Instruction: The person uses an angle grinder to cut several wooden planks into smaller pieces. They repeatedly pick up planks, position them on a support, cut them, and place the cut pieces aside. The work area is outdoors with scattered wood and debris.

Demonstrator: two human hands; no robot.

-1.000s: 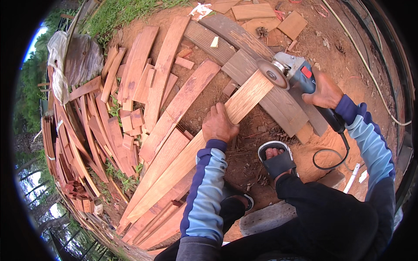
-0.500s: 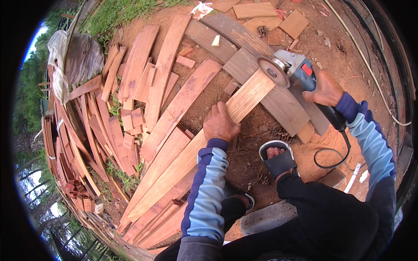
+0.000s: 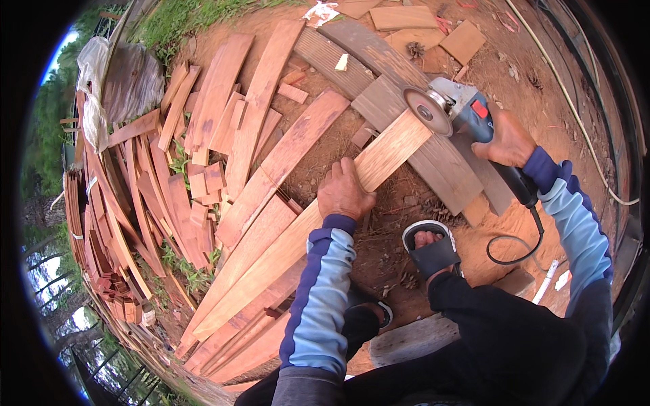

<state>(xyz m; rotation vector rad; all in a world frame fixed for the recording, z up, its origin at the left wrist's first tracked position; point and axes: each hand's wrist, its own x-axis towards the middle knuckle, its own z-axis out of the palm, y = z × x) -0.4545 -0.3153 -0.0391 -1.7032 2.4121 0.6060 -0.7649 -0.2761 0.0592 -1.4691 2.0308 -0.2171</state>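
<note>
A long light-brown wooden plank [image 3: 387, 157] runs from the lower left up to the right. My left hand [image 3: 344, 187] is closed round it, partway along its length. In my right hand [image 3: 509, 140] is a blue and grey angle grinder [image 3: 469, 108], gripped by its body. Its round disc [image 3: 428, 111] is at the plank's far end; whether it cuts into the wood cannot be seen. Beneath that end lie weathered grey-brown boards [image 3: 443, 169] on the ground. The grinder's black cable [image 3: 539, 227] loops down below my right wrist.
Many reddish boards [image 3: 261, 88] and offcuts are strewn on the left. Flat wood pieces [image 3: 463, 42] and a pine cone [image 3: 415, 49] lie at the top. A pale hose [image 3: 575, 108] curves along the right. My sandalled foot [image 3: 433, 250] and a concrete block [image 3: 413, 340] are near.
The whole view has shifted slightly. Both hands keep their holds, and the grinder's disc stays at the plank's end.
</note>
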